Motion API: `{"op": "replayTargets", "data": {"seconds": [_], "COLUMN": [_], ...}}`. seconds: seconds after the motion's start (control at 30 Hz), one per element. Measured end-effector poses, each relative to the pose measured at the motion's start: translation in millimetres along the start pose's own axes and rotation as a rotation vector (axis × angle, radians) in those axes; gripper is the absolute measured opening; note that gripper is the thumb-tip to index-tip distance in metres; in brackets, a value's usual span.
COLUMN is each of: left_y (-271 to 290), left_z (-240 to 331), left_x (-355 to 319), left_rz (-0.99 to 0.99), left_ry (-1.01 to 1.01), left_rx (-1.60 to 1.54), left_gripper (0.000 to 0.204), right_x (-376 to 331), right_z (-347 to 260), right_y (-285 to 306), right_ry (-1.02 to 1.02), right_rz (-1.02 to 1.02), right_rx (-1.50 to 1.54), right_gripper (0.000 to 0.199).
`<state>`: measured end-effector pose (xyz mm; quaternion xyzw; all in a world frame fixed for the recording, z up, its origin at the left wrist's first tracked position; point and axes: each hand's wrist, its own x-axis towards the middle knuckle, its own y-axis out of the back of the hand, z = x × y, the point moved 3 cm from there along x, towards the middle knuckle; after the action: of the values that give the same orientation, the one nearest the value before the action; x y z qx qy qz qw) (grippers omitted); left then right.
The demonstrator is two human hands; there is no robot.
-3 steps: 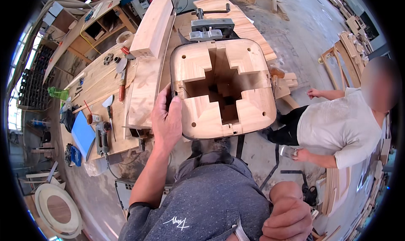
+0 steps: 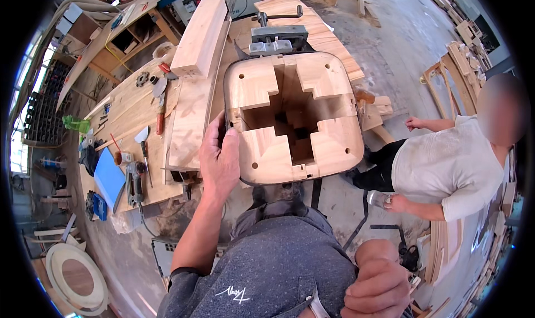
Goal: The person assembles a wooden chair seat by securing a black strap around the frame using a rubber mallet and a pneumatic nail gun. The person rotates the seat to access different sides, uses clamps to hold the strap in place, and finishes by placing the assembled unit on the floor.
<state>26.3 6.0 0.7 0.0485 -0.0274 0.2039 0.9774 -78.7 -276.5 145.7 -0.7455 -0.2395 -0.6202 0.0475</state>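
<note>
Hollow wooden block: the squarish, round-cornered block (image 2: 262, 153) is at the centre, its cross-shaped stepped opening facing up, a round hole near each of its far corners and near corners.
Left hand: at the block's left side, this hand (image 2: 220, 159) has its thumb on the rim and fingers along the outer wall; how firmly it grips, I cannot tell.
Right hand: near and to the right, the hand (image 2: 379, 282) is curled in on itself before the grey shirt (image 2: 278, 257), well apart from the block; its palm is hidden.
Far side: a metal vise (image 2: 278, 34) with a crank handle stands just beyond the block.
Left: the tabletop (image 2: 129, 98) carries a thick squared timber (image 2: 203, 34), a red-handled scraper (image 2: 160, 106), a putty knife (image 2: 144, 142), a pneumatic tool (image 2: 135, 183) and a blue sheet (image 2: 110, 176).
Right: a co-worker (image 2: 446, 167) in a pale top holds a clear container (image 2: 379, 199).
</note>
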Motion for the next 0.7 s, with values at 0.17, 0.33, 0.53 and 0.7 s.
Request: {"op": "replayTargets", "data": {"seconds": [0.17, 0.33, 0.53, 0.7], "left_y": [-7, -2, 4, 1], "left_z": [-2, 2, 0, 9], "left_x": [0, 1, 5, 5], "left_rz": [-0.006, -0.015, -0.012, -0.016], "left_ry": [-0.022, -0.016, -0.053, -0.062], "left_rx": [-0.001, -0.036, 0.006, -0.009], "left_gripper": [0.045, 0.045, 0.046, 0.046], "right_x": [17, 16, 13, 10], "right_z": [18, 16, 8, 2], "right_y": [-4, -9, -16, -21], "right_ry": [0.106, 0.015, -0.12, -0.155], "right_rz": [0.096, 0.156, 0.199, 0.223], "right_rx": [-0.056, -0.103, -0.153, -0.192], "right_gripper": [0.012, 0.012, 0.031, 0.024]}}
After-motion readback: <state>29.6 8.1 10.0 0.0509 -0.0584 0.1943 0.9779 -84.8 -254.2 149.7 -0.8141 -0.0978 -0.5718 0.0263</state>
